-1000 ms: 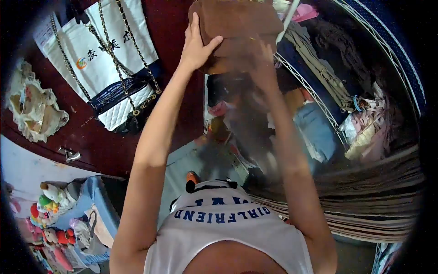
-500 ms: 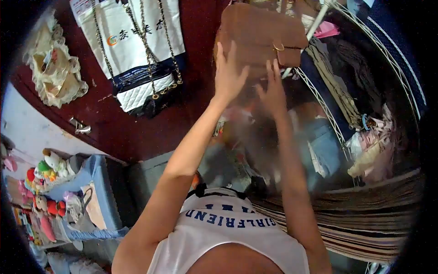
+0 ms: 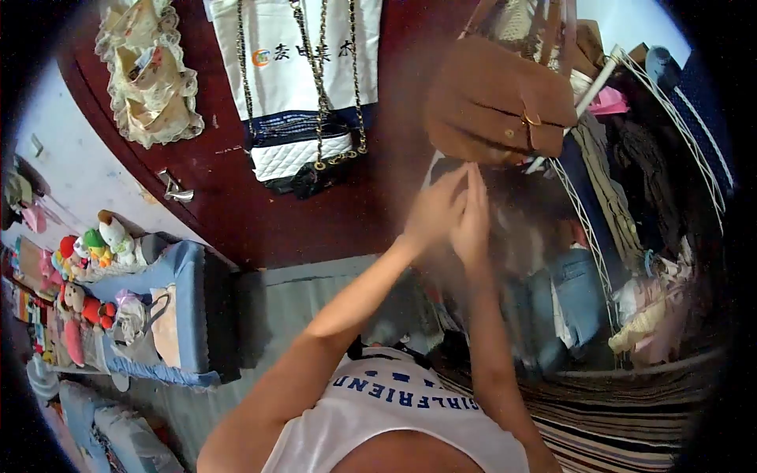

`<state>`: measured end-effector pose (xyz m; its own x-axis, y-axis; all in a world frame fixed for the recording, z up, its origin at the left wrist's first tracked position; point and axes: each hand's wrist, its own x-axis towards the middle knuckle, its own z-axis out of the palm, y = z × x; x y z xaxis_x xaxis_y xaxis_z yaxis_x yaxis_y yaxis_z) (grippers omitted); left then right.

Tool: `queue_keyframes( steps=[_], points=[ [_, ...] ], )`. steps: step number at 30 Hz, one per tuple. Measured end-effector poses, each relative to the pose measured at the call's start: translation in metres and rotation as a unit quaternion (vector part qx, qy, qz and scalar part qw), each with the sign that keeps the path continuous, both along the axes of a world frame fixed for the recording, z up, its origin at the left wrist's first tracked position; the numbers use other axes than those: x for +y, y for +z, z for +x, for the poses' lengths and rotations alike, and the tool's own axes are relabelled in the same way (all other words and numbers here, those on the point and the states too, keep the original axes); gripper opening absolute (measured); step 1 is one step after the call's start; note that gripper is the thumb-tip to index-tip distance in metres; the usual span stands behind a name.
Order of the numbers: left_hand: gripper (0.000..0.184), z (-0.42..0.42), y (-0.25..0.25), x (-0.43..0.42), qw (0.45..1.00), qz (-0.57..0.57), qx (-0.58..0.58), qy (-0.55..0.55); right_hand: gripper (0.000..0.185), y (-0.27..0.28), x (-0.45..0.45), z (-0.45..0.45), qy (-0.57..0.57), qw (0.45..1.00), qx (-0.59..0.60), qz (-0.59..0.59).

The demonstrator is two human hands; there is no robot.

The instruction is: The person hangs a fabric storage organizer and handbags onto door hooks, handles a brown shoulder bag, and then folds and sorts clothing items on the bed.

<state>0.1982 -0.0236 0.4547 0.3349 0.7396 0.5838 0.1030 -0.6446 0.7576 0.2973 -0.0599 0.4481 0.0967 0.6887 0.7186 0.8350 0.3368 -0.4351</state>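
A brown flap bag (image 3: 505,106) with a metal clasp hangs by its straps in the upper right, in front of the dark red door. Just below its lower edge, my two hands meet in the air. My left hand (image 3: 435,209) is a little blurred, with its fingers stretched upward against the other hand. My right hand (image 3: 471,217) has its fingers straight and close together. Nothing shows in either hand, though the space between the palms is hidden. Both hands appear apart from the bag.
On the door (image 3: 315,225) hang a white tote bag (image 3: 303,59), a quilted chain-strap bag (image 3: 303,158) and a lace pocket organiser (image 3: 150,75). Clothes fill a white-framed rack (image 3: 583,217) at right. A blue-covered shelf (image 3: 185,315) with plush toys stands left; striped fabric (image 3: 623,418) lies lower right.
Both hands have come down from the front of the brown bag and together below it. The view has shifted, so the bag and door items appear further right.
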Motion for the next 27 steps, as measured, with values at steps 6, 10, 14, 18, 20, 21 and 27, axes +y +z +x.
queue_keyframes(
  steps=[6, 10, 14, 18, 20, 21, 27],
  points=[
    [0.045, -0.029, -0.003, -0.009, 0.998, -0.008, -0.049, -0.031, 0.066, -0.007, -0.007, -0.029, -0.002, 0.998, 0.049, -0.049],
    [0.042, -0.082, -0.009, -0.009, 1.0, -0.007, -0.021, 0.01, 0.072, -0.009, -0.003, -0.077, 0.06, 0.997, 0.03, -0.031],
    [0.039, -0.161, -0.012, -0.019, 0.998, -0.036, -0.004, 0.051, 0.073, -0.014, -0.006, -0.152, 0.09, 0.993, 0.028, -0.066],
    [0.035, -0.251, -0.024, -0.032, 0.992, -0.044, 0.032, 0.112, 0.072, -0.028, -0.01, -0.238, 0.135, 0.988, 0.014, -0.079],
    [0.033, -0.298, -0.028, -0.044, 0.986, -0.063, 0.043, 0.15, 0.07, -0.032, -0.014, -0.284, 0.164, 0.983, 0.019, -0.086],
    [0.033, -0.322, -0.031, -0.049, 0.984, -0.069, 0.041, 0.162, 0.069, -0.034, -0.016, -0.308, 0.181, 0.979, 0.026, -0.088],
    [0.034, -0.444, -0.055, -0.087, 0.955, -0.056, 0.09, 0.275, 0.066, -0.055, -0.034, -0.431, 0.272, 0.951, 0.05, -0.139]
  ],
)
